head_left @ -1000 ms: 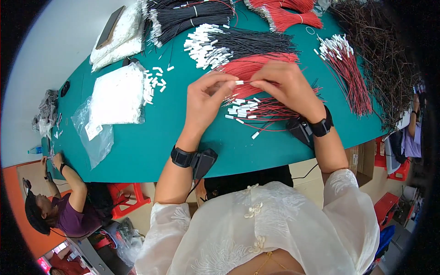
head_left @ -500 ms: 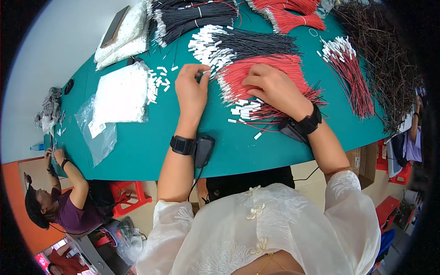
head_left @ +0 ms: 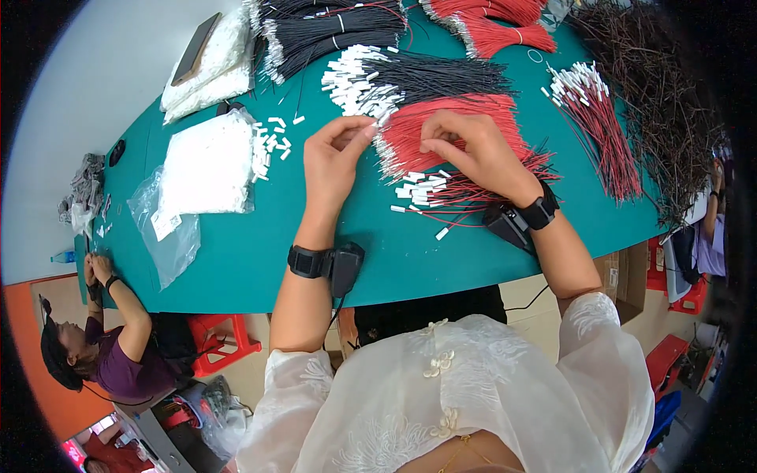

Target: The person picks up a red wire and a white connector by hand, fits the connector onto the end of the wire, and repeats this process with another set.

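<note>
My left hand (head_left: 334, 158) is closed in a pinch, thumb against fingers. Its tips are at the edge where the white connector housings (head_left: 355, 83) of the black wires (head_left: 449, 77) meet the bare ends of the red wires (head_left: 449, 118). What lies between those fingertips is too small to make out. Over the red wires, my right hand (head_left: 477, 150) is also pinched, its fingertips pointing left; anything in them is hidden. Just below it lies a pile of red and black wires with white housings (head_left: 422, 188) on their left ends.
Left of my hands are loose white housings (head_left: 270, 146) and a clear bag of white parts (head_left: 209, 162). Black bundles (head_left: 339, 35) and red bundles (head_left: 505, 35) lie at the back. To the right are a wire bundle (head_left: 595, 126) and dark tangled strands (head_left: 658, 102). A co-worker (head_left: 110, 347) sits far left.
My left hand has moved slightly right, its fingertips now nearer the red wire ends. My right hand has turned and lifted a little, with thumb and fingers drawn together.
</note>
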A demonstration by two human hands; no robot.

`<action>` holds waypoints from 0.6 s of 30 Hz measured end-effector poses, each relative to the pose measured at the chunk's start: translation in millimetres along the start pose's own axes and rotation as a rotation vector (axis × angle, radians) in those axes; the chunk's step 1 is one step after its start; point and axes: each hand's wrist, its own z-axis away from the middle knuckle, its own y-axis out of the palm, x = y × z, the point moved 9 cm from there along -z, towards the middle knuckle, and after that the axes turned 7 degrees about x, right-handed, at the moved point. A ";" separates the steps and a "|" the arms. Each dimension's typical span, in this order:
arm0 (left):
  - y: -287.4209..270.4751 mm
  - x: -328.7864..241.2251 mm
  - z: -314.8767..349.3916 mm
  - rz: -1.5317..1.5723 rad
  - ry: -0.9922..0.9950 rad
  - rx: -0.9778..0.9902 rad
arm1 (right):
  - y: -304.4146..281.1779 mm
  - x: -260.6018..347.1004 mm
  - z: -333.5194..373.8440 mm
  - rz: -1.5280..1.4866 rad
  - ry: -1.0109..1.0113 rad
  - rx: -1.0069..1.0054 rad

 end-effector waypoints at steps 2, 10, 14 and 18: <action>8.5 5.0 1.8 0.164 -0.065 0.052 | -1.2 -0.6 0.6 -0.093 0.036 0.000; 24.6 -3.3 7.1 0.286 -0.051 0.132 | -22.1 20.9 5.4 0.044 -0.092 -0.183; 30.7 -11.7 10.5 0.230 -0.031 0.153 | -27.4 35.5 8.5 0.218 -0.150 -0.252; 33.1 -16.2 12.4 0.195 0.007 0.172 | -27.2 52.0 12.1 0.349 -0.271 -0.284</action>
